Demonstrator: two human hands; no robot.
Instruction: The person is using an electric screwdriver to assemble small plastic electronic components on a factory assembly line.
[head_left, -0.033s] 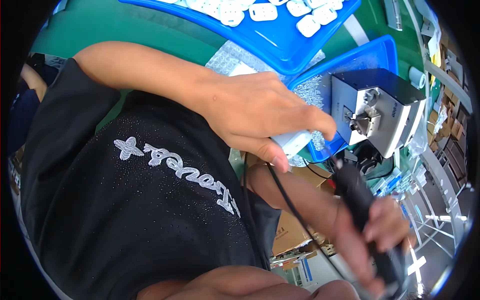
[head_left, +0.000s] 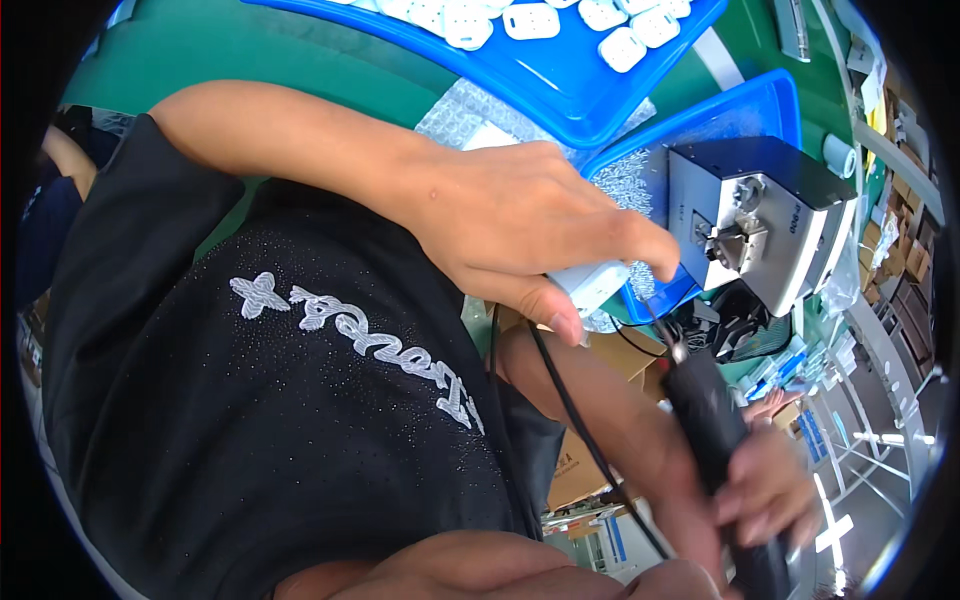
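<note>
The person seems to be working on a fastening step, with the screwdriver [head_left: 705, 400] being held ready beside the white case [head_left: 597, 285] rather than visibly driving anything into it; whether its tip is carrying a screw is staying too small to tell. Any next contact would be calling for lining the bit up squarely with a hole while the case is being kept firm. The case is sitting mostly hidden beneath the left hand [head_left: 545, 215], near the loose screws [head_left: 625, 180] that are lying in the smaller blue tray [head_left: 785, 100], close to the metal box [head_left: 800, 230]. That hand is gripping the case from above, its back facing up, with the thumb pressing along the near edge and the forefinger bending over the far side. Its forearm is reaching across from the left, nearly level. The right hand [head_left: 770, 490], somewhat blurred, is wrapping its fingers around the screwdriver's black handle, and that arm is bending close to the body, so the tool is slanting up and leftward toward the screws.
</note>
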